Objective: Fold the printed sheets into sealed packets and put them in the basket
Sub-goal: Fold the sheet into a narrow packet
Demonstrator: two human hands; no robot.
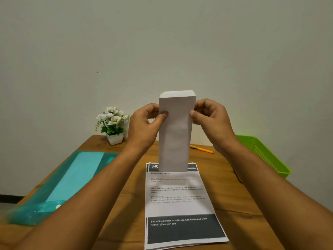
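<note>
Wall [162,42]: plain, pale; runs along the bench's far edge.
Bench [209,165]: wood. Far edge meets the wall, L edge runs down beside the mat. Bare wood shows btwn stack & pen, and either side of the stack under the forearms.
Mat [72,177]: teal, flat, along the L side, well apart from the stack.
Stack of printed sheets [180,204]: centre, long side pointing away from the person, edges slightly fanned at the far end; near edge is close to the bench's front.
Basket [270,159]: green, perforated, at far R by the bench edge, well apart from the packet. Only rim & inner wall show.
Packet [175,134]: white folded sheet, held upright over the stack's far end. Lower end prob. clear of the stack, but the view doesn't settle it.
L hand [144,125]: grip = thumb in front, fingers behind, pinching the packet's L long edge near the top.
R hand [212,123]: same pinch on the R edge.
Pot [114,138]: white, far L corner; holds white flowers w/ green leaves.
Pen [201,149]: orange, lying flat behind the packet.
</note>
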